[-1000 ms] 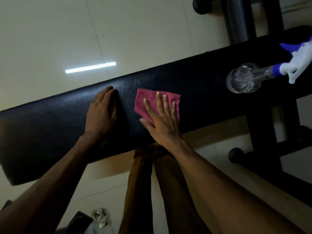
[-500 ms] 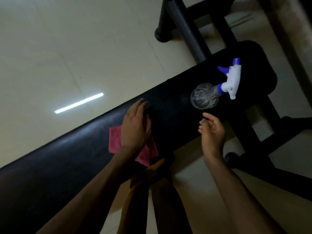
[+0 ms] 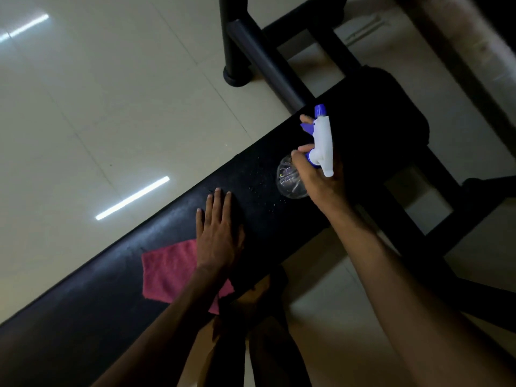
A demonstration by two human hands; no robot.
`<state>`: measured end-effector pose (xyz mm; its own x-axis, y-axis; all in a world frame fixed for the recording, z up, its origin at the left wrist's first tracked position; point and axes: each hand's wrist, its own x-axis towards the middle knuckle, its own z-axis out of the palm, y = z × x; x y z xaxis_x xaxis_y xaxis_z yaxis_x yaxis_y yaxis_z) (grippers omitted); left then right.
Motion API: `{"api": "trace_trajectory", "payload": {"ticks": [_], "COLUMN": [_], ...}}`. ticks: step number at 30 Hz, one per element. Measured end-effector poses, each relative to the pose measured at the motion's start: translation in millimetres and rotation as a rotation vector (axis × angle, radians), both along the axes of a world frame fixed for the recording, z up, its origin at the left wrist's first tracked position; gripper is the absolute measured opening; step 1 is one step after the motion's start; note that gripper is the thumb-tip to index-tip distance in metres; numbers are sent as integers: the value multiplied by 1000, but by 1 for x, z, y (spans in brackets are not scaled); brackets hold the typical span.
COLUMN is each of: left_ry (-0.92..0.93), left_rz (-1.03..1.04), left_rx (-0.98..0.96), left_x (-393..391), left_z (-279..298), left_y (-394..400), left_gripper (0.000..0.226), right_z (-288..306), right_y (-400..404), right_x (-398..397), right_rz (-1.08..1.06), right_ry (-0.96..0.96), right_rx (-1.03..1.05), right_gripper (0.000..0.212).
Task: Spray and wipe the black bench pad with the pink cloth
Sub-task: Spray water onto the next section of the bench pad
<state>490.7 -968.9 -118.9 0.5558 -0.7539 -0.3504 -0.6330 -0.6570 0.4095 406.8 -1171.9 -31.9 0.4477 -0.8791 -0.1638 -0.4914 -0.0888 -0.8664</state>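
The black bench pad (image 3: 117, 297) runs diagonally from lower left to upper right. A pink cloth (image 3: 167, 270) lies flat on it, partly under my left wrist. My left hand (image 3: 219, 231) rests flat on the pad with fingers spread, just right of the cloth. My right hand (image 3: 321, 177) grips the neck of a clear spray bottle (image 3: 290, 180) with a white and blue trigger head (image 3: 322, 138), one finger on the trigger. Small droplets dot the pad between my hands.
Black metal frame tubes (image 3: 265, 60) of the bench stand on the pale tiled floor (image 3: 97, 107) beyond the pad, and more frame legs (image 3: 435, 241) sit to the right. My legs (image 3: 251, 344) show below the pad's near edge.
My right hand reached out and took hold of the spray bottle, lifting it upright. My left hand slid off the cloth onto the bare pad. The view shifted right.
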Motion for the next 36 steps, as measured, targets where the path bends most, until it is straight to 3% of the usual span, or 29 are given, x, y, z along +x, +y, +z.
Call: {"api": "trace_trajectory", "payload": {"ticks": [7,12,18,21,26,36], "left_ry": [-26,-17,-13,-21,-64,-112], "left_rz": [21,45,229,171,97,-120], "left_rx": [-40,-50,-47,-25,27,29], "left_x": [-1,-3,-3,-4,-2,-17], "left_z": [-4,-3,0,-4,-6,-8], "left_y": [3,1,17,39,43,0], "left_gripper": [73,74,73,71,70,75], "right_z": [25,42,21,10,-7,-12], "right_y": [10,52,103,124,145,102], "right_x": [-15,-45,-79,-84,-91,-123], "right_rz": [-11,91,267,304,178,-62], "right_ry": [-148,-173,122,176,196,77], "right_rx": [186,263,475,598,666,605], "right_gripper": [28,43,37,36,14,21]}}
